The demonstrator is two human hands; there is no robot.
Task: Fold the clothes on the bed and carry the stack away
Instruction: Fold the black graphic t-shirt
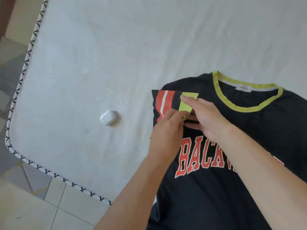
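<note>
head view looks down on a bed (116, 47) whose piped edge runs down the left and along the near side, meeting at a rounded near-left corner. a black t-shirt (207, 196) lies face up on the right part of the mattress, its yellow-green collar (245, 109) toward the far edge and its red lettering across the chest; its lower body runs off the bottom of the picture, so how far it reaches toward the near edge cannot be told.

the shirt's left sleeve (166, 100), with 2 red stripes and a yellow-green cuff, is folded inward over the chest, probably to square the garment before the body is folded. the left hand (167, 130) holds the lower part of the cuff, fingers curled on the fabric, seemingly to keep the fold from springing back. the right hand (206, 117) lies across the cuff with fingers reaching over it; the thumb appears tucked beneath, so it looks like a light pinch that flattens the cuff, though the exact grip is partly hidden.

a small white earbud case (108, 119) sits on the bare mattress well apart from the shirt, nearer the left edge, out of the folding area.

only 1 garment shows and no stack is visible, so the task seems at an early stage.
</note>
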